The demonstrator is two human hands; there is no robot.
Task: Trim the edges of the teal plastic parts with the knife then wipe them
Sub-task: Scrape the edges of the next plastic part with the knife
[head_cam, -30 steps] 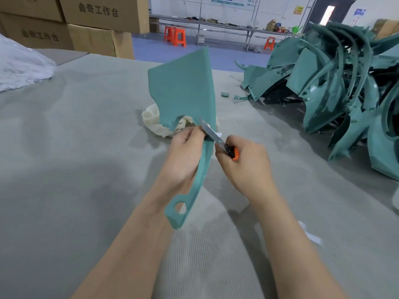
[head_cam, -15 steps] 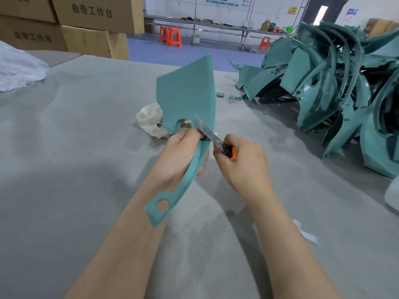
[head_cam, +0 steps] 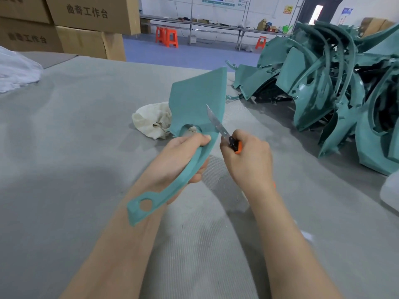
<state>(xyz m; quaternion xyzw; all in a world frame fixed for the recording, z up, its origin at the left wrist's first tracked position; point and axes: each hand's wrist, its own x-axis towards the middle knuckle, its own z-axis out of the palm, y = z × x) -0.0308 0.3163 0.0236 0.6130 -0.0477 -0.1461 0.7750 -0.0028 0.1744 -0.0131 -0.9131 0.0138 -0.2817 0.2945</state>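
Fingers [head_cam: 200, 140] clamped: your left hand [head_cam: 177, 160] on the teal plastic part [head_cam: 195, 98], right hand [head_cam: 248, 162] on the knife [head_cam: 222, 128].
You tipped the part leftward; the blade climbed its right edge, trimming unfinished.

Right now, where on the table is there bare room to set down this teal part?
The table is bare left of the cloth, as far as the white bundle, and all down the left foreground. The right side is crowded with the pile of teal parts.
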